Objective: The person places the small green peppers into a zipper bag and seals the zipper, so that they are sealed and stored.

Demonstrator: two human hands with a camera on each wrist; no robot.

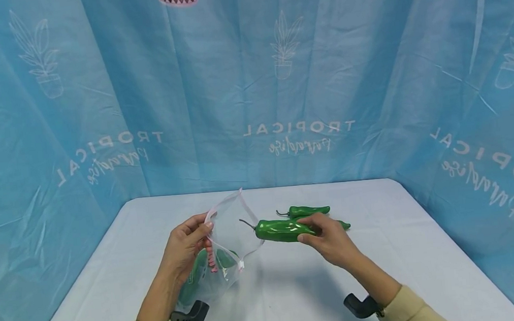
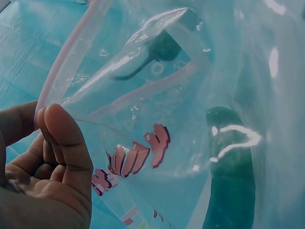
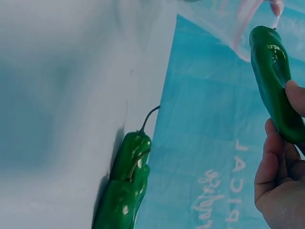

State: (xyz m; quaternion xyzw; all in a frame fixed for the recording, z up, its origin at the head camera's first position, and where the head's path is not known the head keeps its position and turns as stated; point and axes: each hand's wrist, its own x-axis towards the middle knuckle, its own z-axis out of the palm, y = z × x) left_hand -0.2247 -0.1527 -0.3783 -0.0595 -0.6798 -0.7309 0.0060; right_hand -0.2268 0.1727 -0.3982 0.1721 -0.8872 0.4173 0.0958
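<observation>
My left hand (image 1: 184, 248) pinches the rim of a clear zip bag (image 1: 233, 229), whose mouth gapes toward the right. Inside the bag are green items, one of them a long green pepper (image 2: 231, 181) in the left wrist view; pink print marks the plastic. My right hand (image 1: 330, 240) holds a green pepper (image 1: 281, 230) by its blunt end, level, its stem pointing left at the bag's opening. In the right wrist view that pepper (image 3: 271, 76) lies between thumb and fingers (image 3: 271, 162).
Behind my right hand, two more green peppers lie on the white table (image 1: 297, 310), the farther pepper (image 1: 309, 210) with its stem to the left. A blue printed curtain (image 1: 241, 80) hangs behind and beside the table.
</observation>
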